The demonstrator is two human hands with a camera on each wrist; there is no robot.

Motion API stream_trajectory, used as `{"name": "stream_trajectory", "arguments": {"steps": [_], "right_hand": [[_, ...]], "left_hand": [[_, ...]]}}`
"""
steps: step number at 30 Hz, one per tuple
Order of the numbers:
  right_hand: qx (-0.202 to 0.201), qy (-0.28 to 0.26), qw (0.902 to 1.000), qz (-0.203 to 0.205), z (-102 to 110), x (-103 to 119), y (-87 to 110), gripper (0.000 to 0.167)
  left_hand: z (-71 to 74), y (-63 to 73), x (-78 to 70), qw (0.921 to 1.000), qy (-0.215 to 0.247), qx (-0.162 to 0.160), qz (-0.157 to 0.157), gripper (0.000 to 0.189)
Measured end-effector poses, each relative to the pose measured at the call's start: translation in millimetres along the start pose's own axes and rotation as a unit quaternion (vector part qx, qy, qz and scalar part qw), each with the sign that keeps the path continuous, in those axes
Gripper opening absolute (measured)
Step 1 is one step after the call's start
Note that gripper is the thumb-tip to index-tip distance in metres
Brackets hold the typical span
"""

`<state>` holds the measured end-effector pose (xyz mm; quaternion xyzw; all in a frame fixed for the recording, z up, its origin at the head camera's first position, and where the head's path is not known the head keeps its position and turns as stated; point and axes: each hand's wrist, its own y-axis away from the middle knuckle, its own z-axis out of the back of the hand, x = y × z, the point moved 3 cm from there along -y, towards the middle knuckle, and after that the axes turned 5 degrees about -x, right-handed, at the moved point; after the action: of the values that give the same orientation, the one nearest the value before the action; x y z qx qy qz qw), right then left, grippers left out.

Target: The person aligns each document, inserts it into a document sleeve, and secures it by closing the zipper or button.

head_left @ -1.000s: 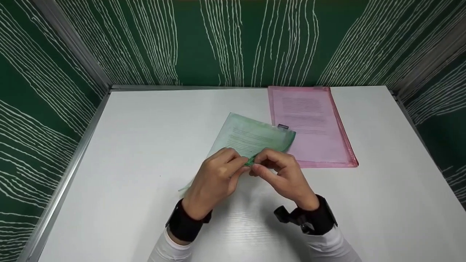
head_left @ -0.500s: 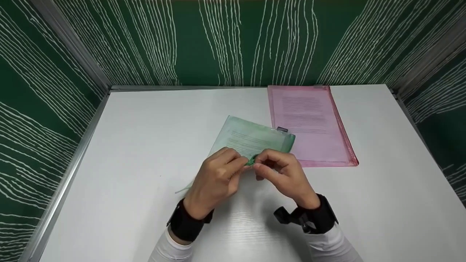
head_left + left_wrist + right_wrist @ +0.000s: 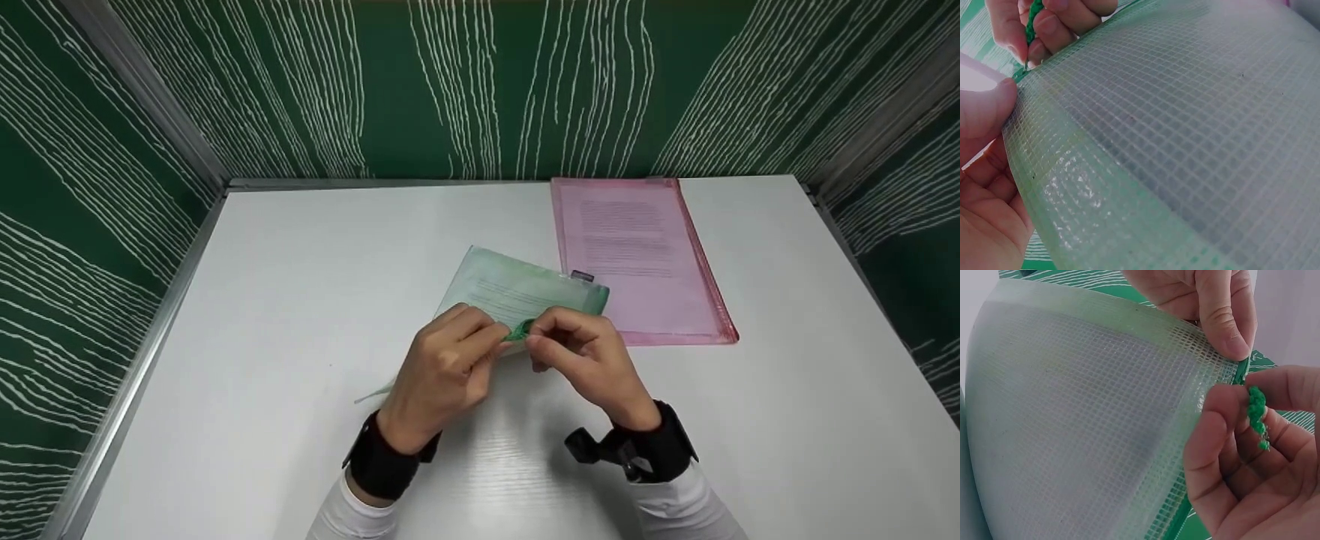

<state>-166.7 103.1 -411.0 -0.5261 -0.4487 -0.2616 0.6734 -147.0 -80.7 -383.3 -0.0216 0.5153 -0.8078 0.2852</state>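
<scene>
A translucent green mesh zip pouch (image 3: 517, 292) with a printed sheet inside is held up in front of me, its near end bent toward me. My left hand (image 3: 446, 367) pinches its corner beside the green zip edge (image 3: 1176, 517), thumb on top in the right wrist view. My right hand (image 3: 589, 360) pinches a short green braided cord (image 3: 1256, 408) at that same corner, between thumb and fingers. The cord's frayed end hangs inside the right palm. In the left wrist view, the cord (image 3: 1032, 22) rises from the corner, close to my left thumb (image 3: 985, 115).
A pink mesh zip pouch (image 3: 637, 307) with a printed sheet lies flat on the white table (image 3: 300, 300), at the back right. The green pouch overlaps its left edge in the head view. Green panels with white streaks (image 3: 397, 90) stand behind the table and at both sides.
The green pouch's far edge has come a little nearer to me, and its left corner sticks out farther past my left hand. My right fingers have shifted slightly right, showing more green cord.
</scene>
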Motion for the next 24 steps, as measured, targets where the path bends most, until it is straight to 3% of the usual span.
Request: {"name": "stream_trajectory", "arguments": {"steps": [24], "right_hand": [[-0.037,0.020,0.9981,-0.045,2.5,-6.1,-1.9,0.011]], "left_hand": [[3.7,-0.5,0.8,0.9983,-0.003,-0.052,0.028,0.004]]}}
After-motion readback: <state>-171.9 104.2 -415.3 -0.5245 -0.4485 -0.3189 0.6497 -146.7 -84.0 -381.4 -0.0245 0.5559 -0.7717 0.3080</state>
